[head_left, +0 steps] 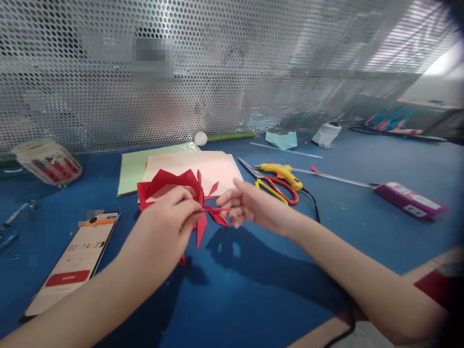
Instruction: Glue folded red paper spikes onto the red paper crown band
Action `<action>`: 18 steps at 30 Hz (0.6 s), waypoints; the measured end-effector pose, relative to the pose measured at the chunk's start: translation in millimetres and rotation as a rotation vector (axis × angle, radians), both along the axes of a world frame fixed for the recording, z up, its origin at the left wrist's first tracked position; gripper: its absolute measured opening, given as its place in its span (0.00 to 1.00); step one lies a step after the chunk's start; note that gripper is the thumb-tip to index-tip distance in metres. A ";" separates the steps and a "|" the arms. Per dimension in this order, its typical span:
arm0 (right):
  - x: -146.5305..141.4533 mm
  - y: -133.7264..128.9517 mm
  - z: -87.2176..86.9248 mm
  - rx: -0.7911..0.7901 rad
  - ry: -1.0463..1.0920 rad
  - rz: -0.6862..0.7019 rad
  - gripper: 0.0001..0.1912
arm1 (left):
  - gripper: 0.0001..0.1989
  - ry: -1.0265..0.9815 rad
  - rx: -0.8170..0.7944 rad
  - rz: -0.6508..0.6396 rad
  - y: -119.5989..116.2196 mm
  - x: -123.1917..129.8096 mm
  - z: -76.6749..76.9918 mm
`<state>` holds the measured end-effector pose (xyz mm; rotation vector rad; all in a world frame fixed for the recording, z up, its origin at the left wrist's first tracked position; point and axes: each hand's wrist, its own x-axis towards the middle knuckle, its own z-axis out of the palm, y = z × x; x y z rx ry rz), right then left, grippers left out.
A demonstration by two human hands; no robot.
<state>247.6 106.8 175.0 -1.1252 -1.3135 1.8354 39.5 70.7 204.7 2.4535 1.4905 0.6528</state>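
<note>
My left hand (168,215) pinches a thin red paper strip (212,210) between thumb and fingertips. The strip points right, and its far end reaches the fingers of my right hand (250,205). That hand is loosely curled, with the thumb raised apart from the fingers; whether it touches the strip is hard to tell. Behind and below my left hand lies a folded red paper piece (166,179) with pointed, petal-like parts (201,232); the hand hides some of it. One small red paper petal (214,188) rests on the pale pink paper sheets (224,166).
Scissors (270,181) and a yellow glue gun (282,174) lie right of the paper. A phone (76,261) showing a timer is at left. Green sheets (130,169), a clear jar (49,162), a purple box (409,199) and a perforated metal panel (232,72) surround the blue table (261,299).
</note>
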 end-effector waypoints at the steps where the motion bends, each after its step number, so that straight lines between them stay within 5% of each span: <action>1: 10.9 7.9 3.6 0.170 -0.184 -0.084 0.26 | 0.11 -0.045 -0.024 0.035 3.7 -3.4 5.0; 3: 36.5 25.0 7.2 0.482 -0.743 -0.300 0.18 | 0.07 -0.212 -0.227 0.142 11.7 -10.5 15.3; 5: 64.5 41.8 5.6 0.479 -1.175 -0.521 0.15 | 0.08 -0.289 -0.359 0.168 20.2 -17.8 23.5; 8: 103.3 60.5 -3.5 0.316 -1.355 -0.599 0.18 | 0.10 -0.367 -0.500 0.162 32.8 -28.4 29.1; 13: 142.1 71.4 -18.0 0.078 -1.449 -0.517 0.19 | 0.13 -0.513 -0.631 0.119 42.6 -40.0 31.2; 18: 160.2 69.7 -23.7 0.077 -1.341 -0.460 0.15 | 0.13 -0.578 -0.686 0.111 41.5 -42.3 33.7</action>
